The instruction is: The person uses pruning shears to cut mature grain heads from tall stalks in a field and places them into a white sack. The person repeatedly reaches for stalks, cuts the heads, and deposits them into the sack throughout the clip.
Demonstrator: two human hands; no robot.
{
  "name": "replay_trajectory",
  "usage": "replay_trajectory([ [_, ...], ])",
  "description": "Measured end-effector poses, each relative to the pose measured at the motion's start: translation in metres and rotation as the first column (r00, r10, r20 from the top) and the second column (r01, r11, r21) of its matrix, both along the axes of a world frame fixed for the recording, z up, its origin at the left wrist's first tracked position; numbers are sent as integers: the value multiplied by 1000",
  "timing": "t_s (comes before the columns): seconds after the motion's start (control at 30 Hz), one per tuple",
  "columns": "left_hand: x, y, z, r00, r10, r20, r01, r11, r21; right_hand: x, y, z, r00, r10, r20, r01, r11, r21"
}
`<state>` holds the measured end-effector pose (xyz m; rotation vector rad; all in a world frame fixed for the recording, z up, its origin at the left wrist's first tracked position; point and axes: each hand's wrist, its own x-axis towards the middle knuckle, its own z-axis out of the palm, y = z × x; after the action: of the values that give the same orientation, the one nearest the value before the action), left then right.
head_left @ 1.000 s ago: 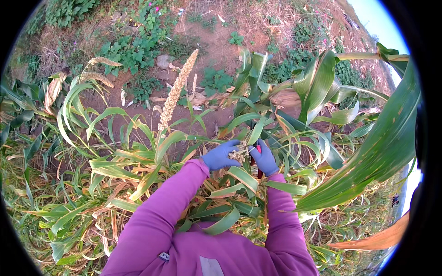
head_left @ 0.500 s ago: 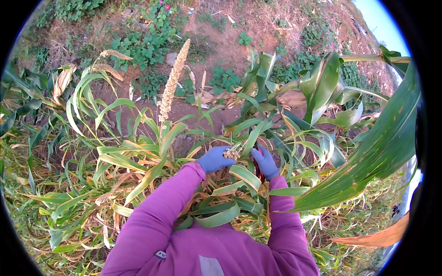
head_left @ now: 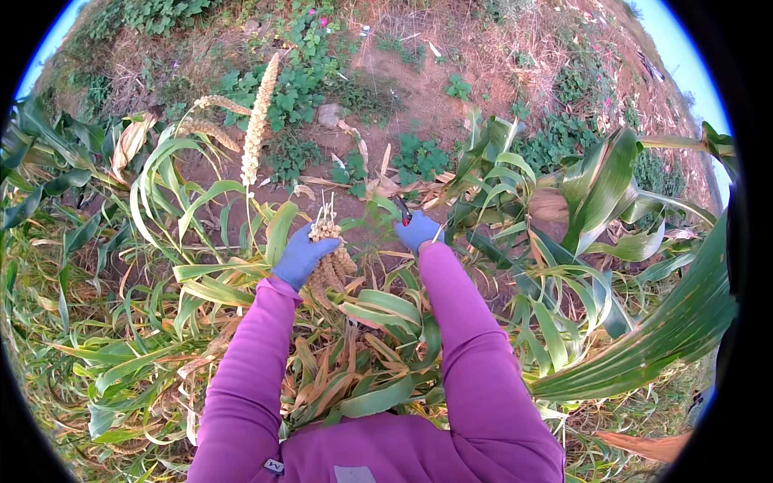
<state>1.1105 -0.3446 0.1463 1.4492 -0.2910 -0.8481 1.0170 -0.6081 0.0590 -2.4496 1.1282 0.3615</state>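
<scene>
Hands have moved apart since before, left hand (head_left: 302, 256) grip wrapped round bunch of cut seed heads (head_left: 328, 262), right hand (head_left: 419, 231) closed on small red-handled clippers (head_left: 402, 211), tall standing seed spike (head_left: 259, 121) beyond

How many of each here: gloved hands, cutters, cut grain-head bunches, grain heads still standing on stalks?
Blue-gloved hands: 2, the left hand and the right hand
Cutters: 1, the red-handled cutter in the right hand
Cut bunches: 1, the bunch of cut grain heads in the left hand
Standing heads: 3, the tall pale grain head plus two drooping heads left of it
Total: 7
</scene>
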Motion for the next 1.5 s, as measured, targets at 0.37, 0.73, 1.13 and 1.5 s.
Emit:
replay_trajectory([
  [0.37,45,-39,-31,991,13,-132,-28,994,-108,84,-24,3,971,167,-171,-162,986,43],
  [0.73,34,-12,-48,977,-45,-211,28,996,-84,138,-42,-22,934,276,-228,-282,960,7],
  [1.13,52,-47,-55,987,-21,-159,0,991,-132,100,17,0,812,564,-147,-583,791,-185],
  [1.5,40,-71,-107,922,-299,-248,292,954,-64,16,52,-44,714,699,42,-655,688,-313],
])
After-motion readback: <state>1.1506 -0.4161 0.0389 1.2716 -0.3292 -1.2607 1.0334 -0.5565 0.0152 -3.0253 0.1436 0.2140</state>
